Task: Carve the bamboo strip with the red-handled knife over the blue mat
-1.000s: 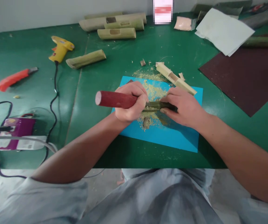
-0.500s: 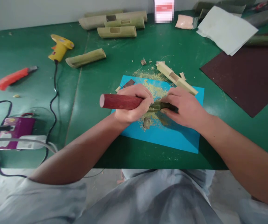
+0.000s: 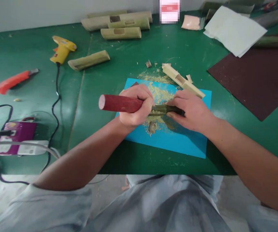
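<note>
My left hand [image 3: 137, 105] is closed around the thick, dark red wooden handle [image 3: 121, 103] of a tool. The handle's butt end points left, and the hand hides the working end. A short green bamboo piece [image 3: 161, 109] lies level just right of that hand. My right hand [image 3: 189, 109] grips its right end between thumb and fingers. Under both hands is a blue sheet [image 3: 189, 143], strewn with pale shavings [image 3: 160, 92] and a brownish chip [image 3: 152, 127]. Behind my right hand, a pale split bamboo piece [image 3: 183, 81] with a cut-out window lies across the sheet's far edge.
A yellow glue gun [image 3: 62, 50], a red utility knife [image 3: 15, 81] and a purple-and-white power strip [image 3: 16, 137] with cables are on the left. Several bamboo tubes [image 3: 121, 33] lie at the back. White paper [image 3: 234, 30] and a dark brown sheet [image 3: 254, 82] are on the right.
My left hand and the red handle have shifted a little to the left, exposing more of the bamboo piece. My right hand has stayed in place with its grip.
</note>
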Demonstrator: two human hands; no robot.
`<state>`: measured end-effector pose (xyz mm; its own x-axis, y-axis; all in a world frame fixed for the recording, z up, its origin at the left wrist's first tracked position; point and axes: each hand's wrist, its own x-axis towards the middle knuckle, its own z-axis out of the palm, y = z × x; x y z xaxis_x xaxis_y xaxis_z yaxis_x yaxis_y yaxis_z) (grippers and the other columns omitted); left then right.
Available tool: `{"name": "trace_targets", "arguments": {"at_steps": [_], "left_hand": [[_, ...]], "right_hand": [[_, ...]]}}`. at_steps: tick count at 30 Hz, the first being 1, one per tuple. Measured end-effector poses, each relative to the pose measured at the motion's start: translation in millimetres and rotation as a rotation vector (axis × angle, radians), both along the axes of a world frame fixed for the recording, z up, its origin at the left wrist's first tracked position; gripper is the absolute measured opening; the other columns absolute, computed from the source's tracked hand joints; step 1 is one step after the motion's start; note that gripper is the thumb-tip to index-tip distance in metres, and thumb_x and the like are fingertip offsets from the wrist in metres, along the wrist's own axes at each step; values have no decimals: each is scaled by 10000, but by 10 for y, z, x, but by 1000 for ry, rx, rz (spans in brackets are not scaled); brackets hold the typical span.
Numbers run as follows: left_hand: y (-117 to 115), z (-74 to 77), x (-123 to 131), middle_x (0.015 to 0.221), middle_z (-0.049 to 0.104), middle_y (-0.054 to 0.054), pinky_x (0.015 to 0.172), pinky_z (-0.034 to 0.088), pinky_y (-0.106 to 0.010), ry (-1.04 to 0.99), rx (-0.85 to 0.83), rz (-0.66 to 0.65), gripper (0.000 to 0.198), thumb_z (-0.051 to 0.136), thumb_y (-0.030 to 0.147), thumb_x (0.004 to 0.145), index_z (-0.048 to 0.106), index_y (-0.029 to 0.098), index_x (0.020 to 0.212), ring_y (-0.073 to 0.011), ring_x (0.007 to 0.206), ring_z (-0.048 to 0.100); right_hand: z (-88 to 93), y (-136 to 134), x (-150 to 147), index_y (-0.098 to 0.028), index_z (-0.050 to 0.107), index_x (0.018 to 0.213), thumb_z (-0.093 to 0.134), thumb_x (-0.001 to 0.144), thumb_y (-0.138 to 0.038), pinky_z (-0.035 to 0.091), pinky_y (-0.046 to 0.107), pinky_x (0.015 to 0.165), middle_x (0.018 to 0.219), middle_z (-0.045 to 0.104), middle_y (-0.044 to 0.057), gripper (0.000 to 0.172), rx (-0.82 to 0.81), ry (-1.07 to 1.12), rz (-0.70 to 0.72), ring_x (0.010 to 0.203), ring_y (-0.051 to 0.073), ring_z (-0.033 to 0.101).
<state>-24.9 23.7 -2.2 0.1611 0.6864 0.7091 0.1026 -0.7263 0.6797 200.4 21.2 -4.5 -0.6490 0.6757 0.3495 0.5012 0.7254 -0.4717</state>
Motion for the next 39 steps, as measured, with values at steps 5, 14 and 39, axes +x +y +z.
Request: {"name": "trace_targets", "arguments": {"at_steps": [5,14,39], "left_hand": [[10,-47,6,660,658,-14,541,454,-286,-53,3,26,278,672,205,938,608,189,668,-108,592,601],[11,-71,17,651,657,-24,556,449,-289,-160,-9,67,346,756,317,921,629,165,636,-103,591,606],[53,121,-236,759,684,-21,718,507,-385,189,-202,-89,248,748,358,915,672,234,714,-169,757,637]], "right_hand": [[-10,-1,-4,-171,710,1003,571,958,-337,430,390,771,905,627,92,221,-2,4,-7,873,249,547],[7,-1,-2,-147,724,1013,572,955,-331,417,390,764,909,627,101,246,-8,-15,-5,876,252,545],[12,-2,-6,-148,738,1034,592,953,-342,436,392,767,908,634,100,256,-7,-21,-21,869,252,559]]}}
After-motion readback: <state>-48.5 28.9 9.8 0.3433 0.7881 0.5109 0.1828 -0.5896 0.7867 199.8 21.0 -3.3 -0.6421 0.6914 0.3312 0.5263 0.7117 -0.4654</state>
